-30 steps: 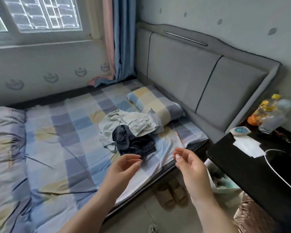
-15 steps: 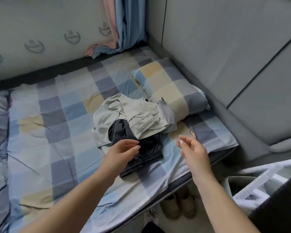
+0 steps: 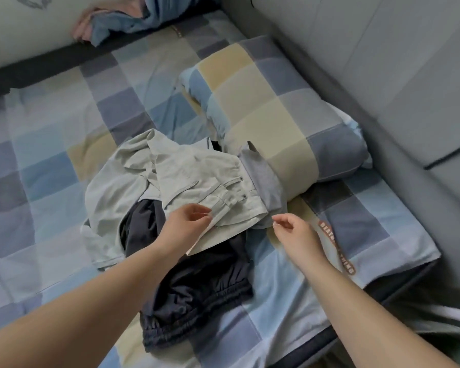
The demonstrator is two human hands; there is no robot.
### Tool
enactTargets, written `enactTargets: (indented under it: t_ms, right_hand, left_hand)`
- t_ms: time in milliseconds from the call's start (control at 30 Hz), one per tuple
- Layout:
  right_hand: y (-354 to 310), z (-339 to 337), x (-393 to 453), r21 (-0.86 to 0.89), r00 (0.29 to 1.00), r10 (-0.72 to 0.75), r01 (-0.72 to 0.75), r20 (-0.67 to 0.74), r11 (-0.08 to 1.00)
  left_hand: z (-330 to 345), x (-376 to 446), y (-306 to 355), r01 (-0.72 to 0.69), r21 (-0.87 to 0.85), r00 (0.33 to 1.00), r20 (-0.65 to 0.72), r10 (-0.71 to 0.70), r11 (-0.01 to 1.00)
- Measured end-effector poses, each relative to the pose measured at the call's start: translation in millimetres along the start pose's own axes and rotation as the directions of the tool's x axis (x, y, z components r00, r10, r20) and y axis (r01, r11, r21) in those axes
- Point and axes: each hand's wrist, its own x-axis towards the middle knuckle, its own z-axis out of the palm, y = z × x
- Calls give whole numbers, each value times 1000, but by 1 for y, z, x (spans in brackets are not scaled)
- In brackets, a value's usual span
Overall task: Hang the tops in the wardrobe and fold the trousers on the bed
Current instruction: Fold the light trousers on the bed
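Near the bed's (image 3: 64, 160) near edge, toward its headboard end, a heap of clothes lay on the checked sheet. Pale grey-green trousers (image 3: 197, 179) sat crumpled on top, waistband end toward the pillow (image 3: 271, 112), belt loops and two small rivets showing. Dark navy garment (image 3: 197, 285) with a gathered elastic band lay under and in front of them, reaching toward the bed's near edge. A grey-blue piece of cloth (image 3: 263, 179) was tucked between the pale trousers and the pillow, touching both.

Left hand (image 3: 186, 224) had fingers curled, fingertips pinching the pale trousers' edge near a belt loop. Right hand (image 3: 294, 231) hovered just beside the waistband corner, fingers loosely curled, thumb and forefinger close together, gripping nothing visible; contact with the cloth couldn't be told.

Padded grey headboard (image 3: 383, 75) ran along the bed's right side. Blue and pink curtain (image 3: 122, 19) bunched at the far corner of the bed.
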Motion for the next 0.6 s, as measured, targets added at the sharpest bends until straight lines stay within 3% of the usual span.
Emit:
enactTargets:
  t_ms: [167,267,333,433,500,600]
  right_hand:
    - [22,42,68,-128,998,-41,47,49,991]
    - [32,64,95,-170,998,-27,36,54,985]
    - [39,75,107,-209,998,-11,23,58,978]
    - [42,82,120,-284,998,-5,23,63,959]
    - [38,81,125,-319,997,-5,28,74,947]
    - [26,79,123,-179,997,-3,17,77,984]
  left_hand:
    - [38,74,-42,-145,268,989,2,149,952]
    - [57,100,-65,-305,552,947,94,306,776]
    - [65,111,-80,-330,719,939,186,288,612]
    - [75,119,-98,-310,850,942,216,255,427]
    - [79,118,-100,-304,853,936,184,298,425]
    - [75,111,-89,-332,728,912,87,400,599]
